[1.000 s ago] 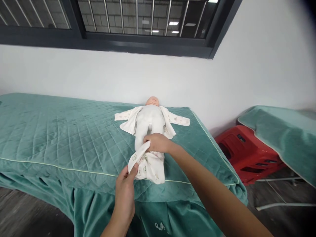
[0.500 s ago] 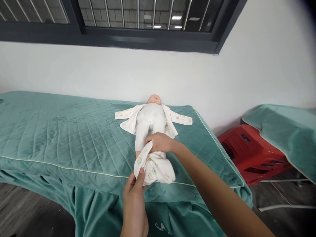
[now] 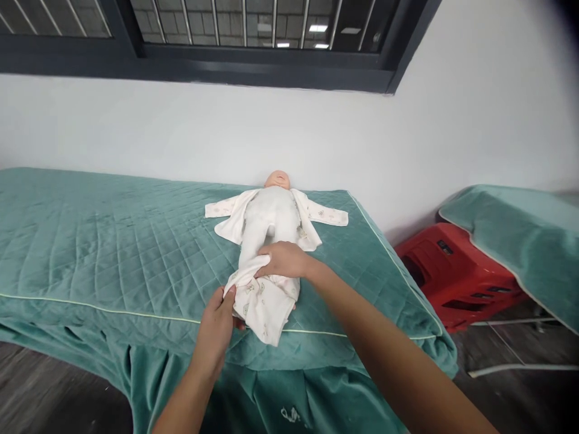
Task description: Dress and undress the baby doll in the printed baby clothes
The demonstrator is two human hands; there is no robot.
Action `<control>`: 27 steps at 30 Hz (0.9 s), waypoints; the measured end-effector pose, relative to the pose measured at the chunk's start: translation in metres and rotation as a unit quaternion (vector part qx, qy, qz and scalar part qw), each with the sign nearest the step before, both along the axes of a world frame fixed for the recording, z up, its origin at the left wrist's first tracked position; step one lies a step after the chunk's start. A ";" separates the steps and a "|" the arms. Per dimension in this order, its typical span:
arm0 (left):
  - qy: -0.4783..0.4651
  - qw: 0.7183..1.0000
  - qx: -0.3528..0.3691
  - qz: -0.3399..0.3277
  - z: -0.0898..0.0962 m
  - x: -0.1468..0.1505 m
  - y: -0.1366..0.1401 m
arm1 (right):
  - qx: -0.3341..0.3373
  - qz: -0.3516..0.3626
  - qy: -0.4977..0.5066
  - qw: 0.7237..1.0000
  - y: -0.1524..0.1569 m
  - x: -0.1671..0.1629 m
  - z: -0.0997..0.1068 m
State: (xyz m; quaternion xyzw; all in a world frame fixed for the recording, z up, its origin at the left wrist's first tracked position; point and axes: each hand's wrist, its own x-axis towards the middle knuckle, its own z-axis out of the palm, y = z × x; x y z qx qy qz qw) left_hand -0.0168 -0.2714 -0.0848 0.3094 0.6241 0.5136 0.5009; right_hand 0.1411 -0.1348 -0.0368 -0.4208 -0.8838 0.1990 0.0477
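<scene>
As hands (image 3: 286, 259) hold it, cloth (image 3: 268, 304) has shifted leftward.

- We see a white-bodied doll (image 3: 272, 208) lying on its back on the green quilted bed (image 3: 113, 241), head at the far side, legs towards us.
- We see its white printed top (image 3: 328, 214) open at the front, both sleeves spread wide.
- We hold a second white printed garment (image 3: 266, 307), creased and bunched over the lower legs.
</scene>
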 end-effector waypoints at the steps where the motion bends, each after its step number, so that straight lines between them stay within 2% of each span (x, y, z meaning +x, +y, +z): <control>1: -0.004 1.000 0.005 -0.004 0.001 0.000 0.003 | -0.011 -0.003 0.019 1.000 0.000 0.001 0.000; 4: 0.012 0.999 0.042 -0.002 -0.003 -0.001 0.017 | -0.051 -0.012 0.083 0.995 0.001 0.004 -0.001; 7: 0.082 0.990 0.117 -0.002 -0.013 -0.004 0.036 | -0.085 -0.013 0.159 0.984 0.003 0.007 -0.003; 10: 0.186 0.966 0.181 -0.004 -0.021 -0.012 0.058 | -0.091 -0.025 0.205 0.974 0.005 0.009 -0.006; 13: 0.256 0.942 0.213 -0.030 -0.023 -0.021 0.082 | -0.117 -0.058 0.216 0.968 0.007 0.009 -0.009; 17: 0.340 0.913 0.208 -0.083 -0.021 -0.030 0.121 | -0.177 -0.101 0.240 0.949 0.008 0.007 -0.011; 21: 0.447 0.867 0.179 -0.128 -0.018 -0.033 0.152 | -0.190 -0.142 0.244 0.940 0.008 0.006 -0.009; 24: 0.514 0.829 0.162 -0.149 -0.015 -0.032 0.164 | -0.196 -0.168 0.257 0.931 0.006 0.005 -0.009; 27: 0.544 0.812 0.153 -0.149 -0.013 -0.031 0.167 | -0.191 -0.180 0.274 0.925 0.004 0.004 -0.010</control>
